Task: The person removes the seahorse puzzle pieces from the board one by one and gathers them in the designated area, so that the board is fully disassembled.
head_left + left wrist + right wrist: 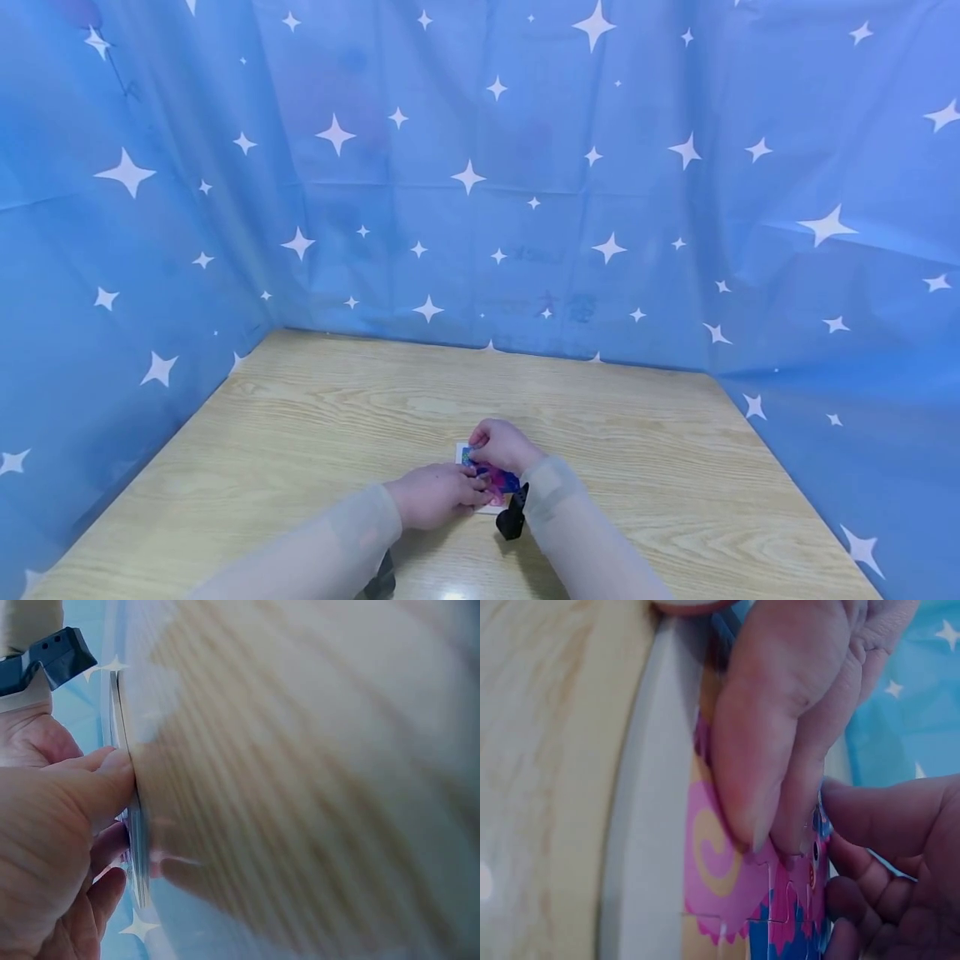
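A jigsaw puzzle (505,481) with a white border lies flat on the wooden table. Its picture shows pink and dark blue parts and a pink shape with a yellow spiral (718,855). My left hand (435,496) rests on its near left part, the extended fingers (754,772) pressing on the joined pieces. At the far left corner is my right hand (506,447), fingers bent. In the right wrist view its thumb (877,814) touches the puzzle's blue side; whether it pinches a loose piece is hidden. Edge-on, the puzzle (136,847) appears beside my left thumb.
The light wooden table (360,400) extends around the puzzle on every side. A blue curtain (450,167) with white stars hangs behind it and along its sides. A black wrist camera (512,521) sits beneath the right wrist, close to the puzzle's near right corner.
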A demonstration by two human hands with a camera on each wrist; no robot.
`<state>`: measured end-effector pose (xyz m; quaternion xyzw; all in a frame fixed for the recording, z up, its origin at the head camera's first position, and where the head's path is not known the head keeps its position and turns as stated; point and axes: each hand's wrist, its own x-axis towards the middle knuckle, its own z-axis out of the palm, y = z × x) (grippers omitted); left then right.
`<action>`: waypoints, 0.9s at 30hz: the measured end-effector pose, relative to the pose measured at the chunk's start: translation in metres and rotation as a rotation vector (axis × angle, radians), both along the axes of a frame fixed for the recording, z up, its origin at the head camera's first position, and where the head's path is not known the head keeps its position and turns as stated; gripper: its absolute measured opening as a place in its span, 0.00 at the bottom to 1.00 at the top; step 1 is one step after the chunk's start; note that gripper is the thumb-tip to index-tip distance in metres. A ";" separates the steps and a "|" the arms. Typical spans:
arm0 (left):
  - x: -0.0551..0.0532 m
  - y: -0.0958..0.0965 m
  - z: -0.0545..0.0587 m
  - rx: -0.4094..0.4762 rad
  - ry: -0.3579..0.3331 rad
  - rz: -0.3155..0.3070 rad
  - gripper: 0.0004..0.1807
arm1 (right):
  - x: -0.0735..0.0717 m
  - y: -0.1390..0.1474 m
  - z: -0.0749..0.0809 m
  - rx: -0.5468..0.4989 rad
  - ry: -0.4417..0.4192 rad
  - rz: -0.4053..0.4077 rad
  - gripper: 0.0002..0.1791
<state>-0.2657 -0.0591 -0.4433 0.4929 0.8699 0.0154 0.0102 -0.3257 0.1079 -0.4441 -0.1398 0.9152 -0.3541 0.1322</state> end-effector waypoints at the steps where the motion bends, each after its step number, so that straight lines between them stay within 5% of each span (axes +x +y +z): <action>1: 0.000 0.000 0.000 0.001 -0.002 0.003 0.20 | 0.000 0.000 0.000 -0.005 -0.007 -0.001 0.06; 17: 0.004 0.001 0.005 0.019 -0.088 0.049 0.20 | 0.002 -0.002 0.004 -0.053 -0.082 -0.049 0.09; 27: 0.002 0.000 0.001 0.033 -0.055 0.025 0.20 | 0.001 -0.001 0.000 -0.048 -0.073 -0.043 0.11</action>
